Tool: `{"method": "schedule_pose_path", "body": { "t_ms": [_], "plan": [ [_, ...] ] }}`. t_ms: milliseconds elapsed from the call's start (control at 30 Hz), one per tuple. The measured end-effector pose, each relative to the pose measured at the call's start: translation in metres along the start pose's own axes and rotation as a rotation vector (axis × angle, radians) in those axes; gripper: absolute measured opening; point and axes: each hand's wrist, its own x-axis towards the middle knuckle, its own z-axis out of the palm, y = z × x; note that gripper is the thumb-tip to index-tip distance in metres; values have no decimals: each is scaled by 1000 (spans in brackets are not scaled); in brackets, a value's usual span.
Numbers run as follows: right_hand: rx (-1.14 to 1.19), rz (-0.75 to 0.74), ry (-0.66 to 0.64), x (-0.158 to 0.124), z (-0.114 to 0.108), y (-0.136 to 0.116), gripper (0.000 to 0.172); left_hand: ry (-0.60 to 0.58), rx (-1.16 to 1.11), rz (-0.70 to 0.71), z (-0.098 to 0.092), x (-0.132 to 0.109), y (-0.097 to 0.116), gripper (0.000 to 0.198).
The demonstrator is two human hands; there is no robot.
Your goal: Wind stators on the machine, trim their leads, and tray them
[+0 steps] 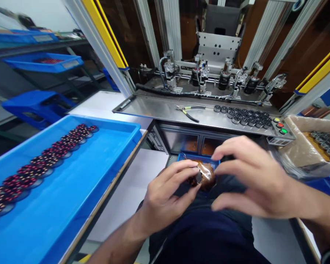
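Observation:
Over my lap, my left hand [169, 194] grips a small round wound coil part [205, 175], dark with a copper-brown shine. My right hand [250, 176] hovers just right of it, fingers curved and spread, fingertips close to the part; whether they touch it is unclear. To my left a big blue tray [79, 190] carries a long row of finished coils with red-copper windings [44, 161]. On the steel shelf [165, 110] ahead lies a cluster of dark unwound cores [244, 115].
Pliers with yellow-green handles [188, 110] lie on the shelf. Behind it, a winding machine [217, 77] has several spindles. Yellow, red and green buttons [279, 125] sit at the shelf's right end. A lined box of dark cores [316, 146] stands at right. Blue bins [44, 62] fill the left racks.

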Motion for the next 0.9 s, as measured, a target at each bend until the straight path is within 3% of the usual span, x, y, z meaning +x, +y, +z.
{"method": "schedule_pose_path", "body": {
  "t_ms": [167,267,367,433,500,567,700,800,900],
  "plan": [
    [-22,-92,32,9,37,-10,8,12,-8,-14,-5,-3,-3,51],
    [35,-80,-22,13,33,-4,14,9,-194,-142,-14,-7,-6,44],
    [188,-25,-131,23,22,15,17,70,-524,-365,-18,-13,-12,34],
    [275,39,-135,37,26,39,15,164,-715,-515,-16,-15,-18,30],
    [200,167,-78,56,42,75,11,216,-840,-640,-13,-14,-24,31],
    [-15,367,-28,77,69,117,28,258,-876,-711,-12,-10,-27,32],
    [-131,495,-106,102,125,188,55,414,-775,-735,-17,-5,-27,32],
    [-185,533,-190,104,150,213,64,474,-714,-711,-24,-8,-25,27],
    [-212,528,-254,100,155,224,62,503,-680,-678,-28,-13,-22,21]
  ]
}}
